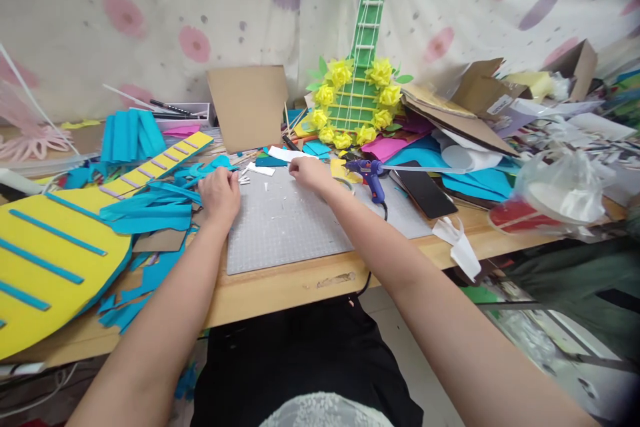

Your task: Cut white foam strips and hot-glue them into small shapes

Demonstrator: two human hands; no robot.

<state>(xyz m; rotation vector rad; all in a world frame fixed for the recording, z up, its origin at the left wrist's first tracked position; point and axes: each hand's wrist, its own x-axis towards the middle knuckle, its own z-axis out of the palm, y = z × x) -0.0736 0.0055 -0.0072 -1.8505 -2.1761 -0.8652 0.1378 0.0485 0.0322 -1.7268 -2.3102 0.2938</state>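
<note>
You reach forward, left hand (220, 195) curled beside blue paper (155, 212), right hand (311, 173) bent over the mat (290, 227) (whether either grip holds anything, I can't tell).

Table's (280, 292) light wood, kinda scuffed along the front edge. Gray gridded mat (295, 233) sits mid-table, torn blue paper scraps (156, 277) are piled left of it, big yellow guitar-shaped cutout (55, 250) further left, and a crumpled white piece (465, 257) pokes over the front right.
</note>
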